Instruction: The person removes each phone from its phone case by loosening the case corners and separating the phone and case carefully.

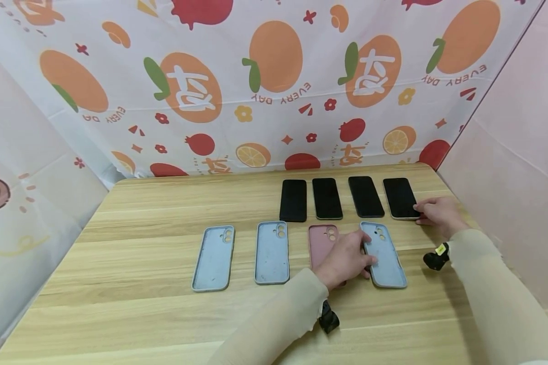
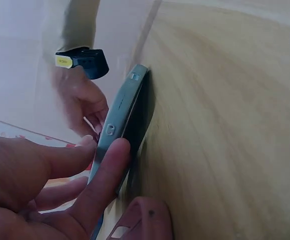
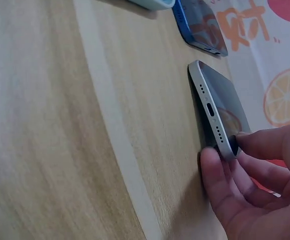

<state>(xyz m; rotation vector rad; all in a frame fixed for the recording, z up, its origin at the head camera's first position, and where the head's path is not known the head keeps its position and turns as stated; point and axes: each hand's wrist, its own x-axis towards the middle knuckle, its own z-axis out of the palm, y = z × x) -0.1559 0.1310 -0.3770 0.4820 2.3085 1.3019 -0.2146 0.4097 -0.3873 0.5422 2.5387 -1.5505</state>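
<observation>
My left hand (image 1: pixel 344 259) pinches the left edge of the rightmost light-blue phone case (image 1: pixel 385 263), whose open inner side faces up. In the left wrist view, the thumb and fingers grip that case's side wall (image 2: pixel 119 112), and it looks slightly raised from the wood. My right hand (image 1: pixel 440 215) holds the lower right corner of the rightmost smartphone (image 1: pixel 399 196), black screen up. The right wrist view shows thumb and fingers pinching this phone's corner near its silver bottom edge (image 3: pixel 212 107). A pink phone case (image 1: pixel 318 244) lies partly hidden beneath my left hand.
Three more smartphones, the nearest of them a black one (image 1: pixel 366 196), lie in a row along the table's back. Two light-blue cases (image 1: pixel 213 258) lie to the left on the wooden table (image 1: pixel 132 314). A fruit-print cloth (image 1: pixel 274 116) hangs behind.
</observation>
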